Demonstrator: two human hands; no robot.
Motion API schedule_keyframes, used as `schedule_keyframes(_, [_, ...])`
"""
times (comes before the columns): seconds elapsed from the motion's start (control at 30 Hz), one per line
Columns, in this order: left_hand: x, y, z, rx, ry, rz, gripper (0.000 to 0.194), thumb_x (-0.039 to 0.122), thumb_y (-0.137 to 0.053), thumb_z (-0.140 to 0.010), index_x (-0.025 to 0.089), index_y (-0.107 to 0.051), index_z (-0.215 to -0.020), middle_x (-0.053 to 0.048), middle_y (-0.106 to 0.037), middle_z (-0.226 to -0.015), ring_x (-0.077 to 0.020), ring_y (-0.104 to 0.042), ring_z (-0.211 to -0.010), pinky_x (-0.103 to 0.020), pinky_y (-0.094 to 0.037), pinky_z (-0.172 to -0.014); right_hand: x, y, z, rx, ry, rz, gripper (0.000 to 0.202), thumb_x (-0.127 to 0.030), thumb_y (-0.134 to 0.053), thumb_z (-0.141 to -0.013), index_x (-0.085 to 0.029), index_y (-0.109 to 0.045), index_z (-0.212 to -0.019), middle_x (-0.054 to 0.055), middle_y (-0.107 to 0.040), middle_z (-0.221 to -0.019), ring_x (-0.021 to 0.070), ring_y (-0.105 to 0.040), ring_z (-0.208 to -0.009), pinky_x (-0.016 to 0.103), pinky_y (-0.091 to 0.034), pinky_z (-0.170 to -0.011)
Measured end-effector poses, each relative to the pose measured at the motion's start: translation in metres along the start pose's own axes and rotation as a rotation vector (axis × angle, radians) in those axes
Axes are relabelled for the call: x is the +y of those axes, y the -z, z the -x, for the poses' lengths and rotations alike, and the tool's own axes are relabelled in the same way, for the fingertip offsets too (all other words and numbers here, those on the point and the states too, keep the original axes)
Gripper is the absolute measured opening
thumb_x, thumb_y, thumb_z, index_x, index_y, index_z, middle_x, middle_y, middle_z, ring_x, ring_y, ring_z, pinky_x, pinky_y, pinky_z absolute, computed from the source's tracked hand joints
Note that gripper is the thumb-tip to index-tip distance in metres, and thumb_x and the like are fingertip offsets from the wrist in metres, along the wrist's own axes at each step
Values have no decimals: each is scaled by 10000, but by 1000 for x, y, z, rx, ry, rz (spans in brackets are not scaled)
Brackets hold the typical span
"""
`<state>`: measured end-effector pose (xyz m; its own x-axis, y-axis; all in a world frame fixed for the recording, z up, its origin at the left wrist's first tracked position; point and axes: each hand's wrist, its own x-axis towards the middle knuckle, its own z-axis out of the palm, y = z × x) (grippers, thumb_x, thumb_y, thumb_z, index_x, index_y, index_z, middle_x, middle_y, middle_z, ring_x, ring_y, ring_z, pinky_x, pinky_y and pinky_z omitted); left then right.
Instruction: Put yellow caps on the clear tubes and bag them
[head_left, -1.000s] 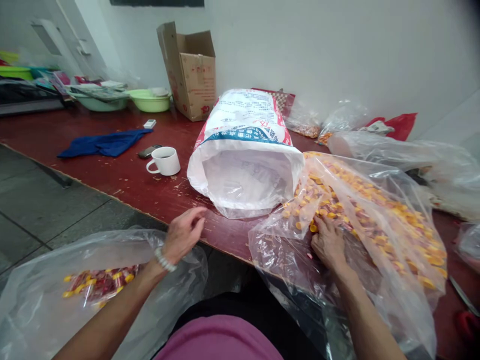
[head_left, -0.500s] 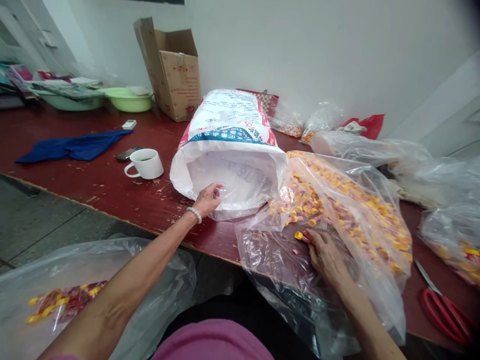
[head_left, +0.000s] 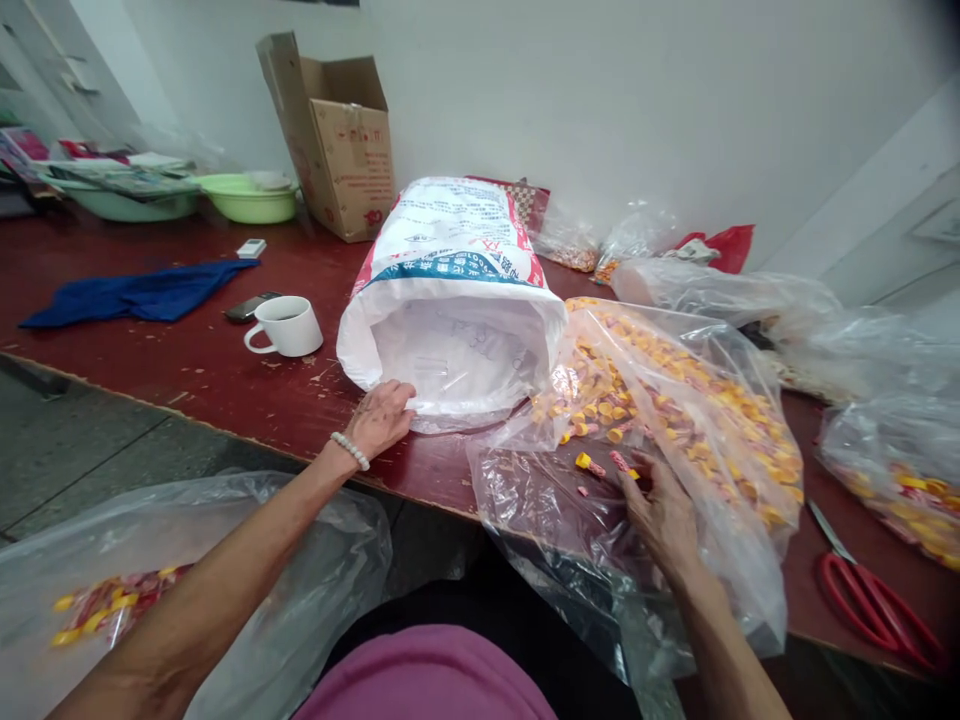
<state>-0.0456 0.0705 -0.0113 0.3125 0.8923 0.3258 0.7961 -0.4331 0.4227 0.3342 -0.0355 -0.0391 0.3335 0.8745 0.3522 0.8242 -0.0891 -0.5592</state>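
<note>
Can't see down into the cardboard box (head_left: 351, 165), and the white sack (head_left: 457, 220) has print too tiny to read. Left forearm (head_left: 232, 580) blocks some pieces in the clear bag (head_left: 187, 525), itself chopped by the frame edge. Right fingers (head_left: 637, 495) gripping anything? Can't tell.

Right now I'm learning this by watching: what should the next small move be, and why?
Perhaps ease the right hand toward the leftmost loose yellow-capped piece: it lies just ahead of that hand, apart from the bagged heap, and looks easy to pinch.

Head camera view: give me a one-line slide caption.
Left hand at the mouth of a white sack, right hand at a clear bag of yellow-ended pieces.
</note>
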Motion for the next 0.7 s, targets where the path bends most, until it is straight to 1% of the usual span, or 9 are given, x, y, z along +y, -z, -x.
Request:
schedule_keyframes(0.03, [8, 4, 3, -21, 1, 62, 150, 176, -501, -759, 168, -549, -901, -70, -586, -848, -210, -550, -820, -352, -425, -800, -14, 5, 7, 2, -73, -108, 387, -465, -518, -822, -162, -602, -1047, 104, -679, -902, 231, -636, -806, 372, -513, -722])
schedule_keyframes(0.1, [29, 10, 12, -120, 5, 307, 189, 211, -488, -789, 185, -514, -974, -30, -582, -844, -165, -541, -760, -298, -426, -735, -48, 13, 23, -77, -61, -356, 340, -450, -545, -826, -192, -607, -1038, 79, -683, -934, 204, -639, -810, 336, -514, -719])
schedule_keyframes(0.13, [42, 12, 18, -194, 9, 464, 192, 218, -488, -793, 193, -501, -983, -12, -571, -831, -148, -530, -740, -275, -422, -708, -66, 16, 31, -123, -9, -439, 301, -419, -550, -836, -209, -608, -1042, 70, -677, -962, 195, -636, -827, 328, -510, -730])
schedule_keyframes(0.2, [68, 11, 33, -355, 16, 721, 190, 213, -492, -790, 200, -488, -979, 11, -537, -799, -128, -503, -718, -243, -409, -666, -99, 16, 44, -158, 174, -505, 199, -335, -543, -859, -225, -622, -1005, 56, -658, -974, 182, -616, -893, 325, -487, -806])
schedule_keyframes(0.3, [98, 2, 53, -491, 29, 832, 185, 195, -500, -782, 198, -498, -966, 23, -499, -759, -121, -468, -697, -236, -392, -650, -129, 10, 55, -212, 359, -506, 160, -237, -515, -878, -228, -616, -1002, 54, -633, -975, 168, -595, -924, 313, -482, -820])
schedule_keyframes(0.43, [114, -10, 65, -476, 15, 886, 198, 170, -521, -756, 188, -533, -953, 2, -537, -821, -139, -479, -766, -255, -395, -713, -137, 4, 62, -292, 475, -427, 234, -194, -515, -874, -236, -579, -1095, 59, -646, -997, 171, -603, -922, 315, -503, -805])
schedule_keyframes(0.53, [117, -16, 67, -473, 83, 1103, 241, 209, -541, -758, 182, -540, -997, -10, -544, -840, -132, -482, -750, -239, -393, -670, -138, 4, 67, -323, 489, -400, 414, -198, -506, -877, -252, -444, -1283, 74, -614, -1158, 189, -584, -1025, 357, -487, -880])
schedule_keyframes(0.6, [117, -20, 68, -461, 199, 1247, 215, 311, -487, -818, 170, -553, -966, 7, -497, -715, -105, -435, -616, -215, -347, -544, -138, 5, 69, -326, 434, -432, 462, -212, -486, -889, -256, -381, -1337, 77, -558, -1258, 192, -555, -1094, 373, -464, -928])
schedule_keyframes(0.7, [115, -27, 67, -396, 329, 1293, 313, 424, -429, -855, 147, -571, -821, 36, -407, -545, -78, -335, -477, -204, -254, -441, -126, 3, 66, -247, 271, -505, 385, -257, -479, -894, -244, -454, -1278, 82, -574, -1222, 185, -580, -1032, 362, -484, -882])
